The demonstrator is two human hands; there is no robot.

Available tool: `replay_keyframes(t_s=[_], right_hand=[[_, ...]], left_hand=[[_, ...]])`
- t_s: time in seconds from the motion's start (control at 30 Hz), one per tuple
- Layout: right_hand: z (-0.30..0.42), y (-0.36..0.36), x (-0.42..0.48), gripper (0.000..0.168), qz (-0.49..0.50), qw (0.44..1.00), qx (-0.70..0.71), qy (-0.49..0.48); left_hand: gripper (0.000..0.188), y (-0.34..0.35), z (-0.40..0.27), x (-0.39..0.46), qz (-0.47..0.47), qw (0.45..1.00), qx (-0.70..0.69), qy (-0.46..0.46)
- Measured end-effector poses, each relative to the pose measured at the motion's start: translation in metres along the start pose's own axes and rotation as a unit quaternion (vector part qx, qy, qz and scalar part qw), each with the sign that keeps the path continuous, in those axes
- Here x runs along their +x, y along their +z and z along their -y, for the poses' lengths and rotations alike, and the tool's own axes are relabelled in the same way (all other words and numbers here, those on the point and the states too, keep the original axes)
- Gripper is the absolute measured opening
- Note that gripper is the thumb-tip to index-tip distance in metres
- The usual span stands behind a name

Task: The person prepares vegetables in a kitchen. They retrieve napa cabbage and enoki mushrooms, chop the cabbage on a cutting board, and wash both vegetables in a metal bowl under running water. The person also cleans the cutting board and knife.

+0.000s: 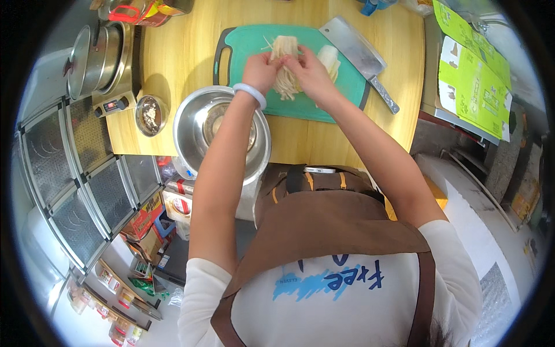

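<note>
Both of my hands are over a green cutting board (299, 108). My left hand (261, 71), with a pale bangle at the wrist, and my right hand (311, 71) pinch a bundle of enoki mushrooms (286, 80) between them. The bundle's thin strands fan out towards me. A second pale piece (329, 60), perhaps more enoki, lies on the board just right of my right hand, partly hidden by it. A cleaver (355, 47) rests across the board's right edge, its handle on the wooden table. Left of the board, under my left forearm, stands a steel bowl (184, 126).
A small bowl (151, 116) with dark and pale contents stands on the wooden table (173, 56) at the left. Beyond it a lidded steel pot (89, 60) sits on an electric cooker (117, 104). Green printed cardboard (475, 82) lies to the right of the table.
</note>
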State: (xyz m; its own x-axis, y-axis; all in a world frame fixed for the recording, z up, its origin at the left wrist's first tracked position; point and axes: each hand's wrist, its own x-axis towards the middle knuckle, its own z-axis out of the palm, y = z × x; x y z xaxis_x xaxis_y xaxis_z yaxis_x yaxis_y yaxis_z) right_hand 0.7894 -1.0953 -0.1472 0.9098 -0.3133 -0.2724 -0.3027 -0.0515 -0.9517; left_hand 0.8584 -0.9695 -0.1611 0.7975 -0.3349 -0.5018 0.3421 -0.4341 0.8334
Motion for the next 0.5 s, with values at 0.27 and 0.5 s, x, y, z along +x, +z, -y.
replay_keyframes(t_s=[0.27, 0.5], right_hand=[[-0.011, -0.013, 0.020, 0.029, -0.006, 0.984, 0.109, 0.139], [-0.021, 0.017, 0.015, 0.027, -0.044, 0.997, 0.061, -0.007]], left_hand=[[0.023, -0.019, 0.009, -0.006, -0.083, 0.990, 0.110, 0.011], [0.022, 0.000, 0.003, -0.014, 0.039, 0.997, -0.071, 0.019]])
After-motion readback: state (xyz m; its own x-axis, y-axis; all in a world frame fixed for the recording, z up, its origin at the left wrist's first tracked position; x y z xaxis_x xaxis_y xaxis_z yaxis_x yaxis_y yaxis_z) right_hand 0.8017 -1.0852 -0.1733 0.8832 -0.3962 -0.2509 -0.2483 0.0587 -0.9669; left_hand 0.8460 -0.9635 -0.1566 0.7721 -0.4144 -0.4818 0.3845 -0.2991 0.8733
